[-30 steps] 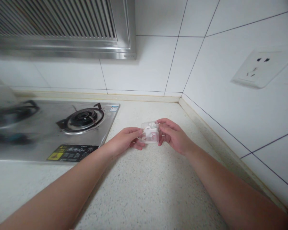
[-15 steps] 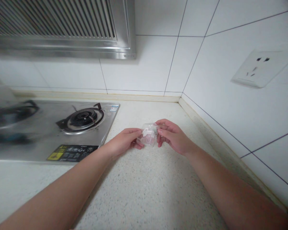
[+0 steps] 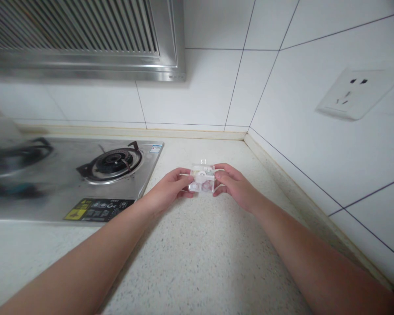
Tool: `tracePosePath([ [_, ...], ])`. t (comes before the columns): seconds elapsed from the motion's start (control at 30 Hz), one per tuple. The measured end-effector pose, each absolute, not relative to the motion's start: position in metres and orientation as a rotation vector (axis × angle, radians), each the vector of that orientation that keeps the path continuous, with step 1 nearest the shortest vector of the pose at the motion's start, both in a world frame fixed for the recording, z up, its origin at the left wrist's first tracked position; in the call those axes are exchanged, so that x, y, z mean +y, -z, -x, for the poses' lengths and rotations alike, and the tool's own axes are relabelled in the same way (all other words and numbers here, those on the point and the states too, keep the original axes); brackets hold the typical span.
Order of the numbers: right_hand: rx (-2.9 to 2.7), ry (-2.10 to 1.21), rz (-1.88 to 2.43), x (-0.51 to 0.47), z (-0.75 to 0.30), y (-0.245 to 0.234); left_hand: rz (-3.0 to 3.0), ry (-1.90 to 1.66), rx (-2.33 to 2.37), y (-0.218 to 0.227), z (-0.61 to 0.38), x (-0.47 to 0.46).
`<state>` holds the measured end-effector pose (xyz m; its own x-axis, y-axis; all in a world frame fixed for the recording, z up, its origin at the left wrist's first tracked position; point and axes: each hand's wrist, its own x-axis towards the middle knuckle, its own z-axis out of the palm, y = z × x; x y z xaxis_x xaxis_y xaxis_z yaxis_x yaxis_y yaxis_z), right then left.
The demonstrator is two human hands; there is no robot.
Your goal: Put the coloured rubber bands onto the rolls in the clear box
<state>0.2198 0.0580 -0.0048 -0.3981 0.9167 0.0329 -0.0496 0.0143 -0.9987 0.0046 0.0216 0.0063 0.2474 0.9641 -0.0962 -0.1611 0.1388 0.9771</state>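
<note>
Between my two hands is a small clear plastic case (image 3: 202, 178) with white and pinkish parts showing inside; what they are is too small to tell. My left hand (image 3: 172, 186) grips its left edge, thumb on the front face and fingers behind. At the right edge, my right hand (image 3: 234, 183) holds it in the same way, fingers curled round. A small clear tab sticks up from the case's top. The case is held over the speckled white countertop (image 3: 197, 253).
To the left, a steel gas hob (image 3: 62, 197) is set into the counter, with a black burner (image 3: 116, 161) nearest my left hand. A range hood (image 3: 144, 61) overhangs it. White tiled walls meet in a corner behind, with a socket plate (image 3: 354, 94) on the right wall.
The case has turned from a tilted angle so that its flat face now shows squarely, with the tab at the top. Both hands keep their hold, with fingers slightly shifted.
</note>
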Motion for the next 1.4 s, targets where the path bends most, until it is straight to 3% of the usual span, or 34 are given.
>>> tracePosePath([
  [1.4,-1.819,-1.218,0.911,0.060,-0.222,0.016,-1.145,-1.021,1.024,-0.004,-0.002,0.025],
])
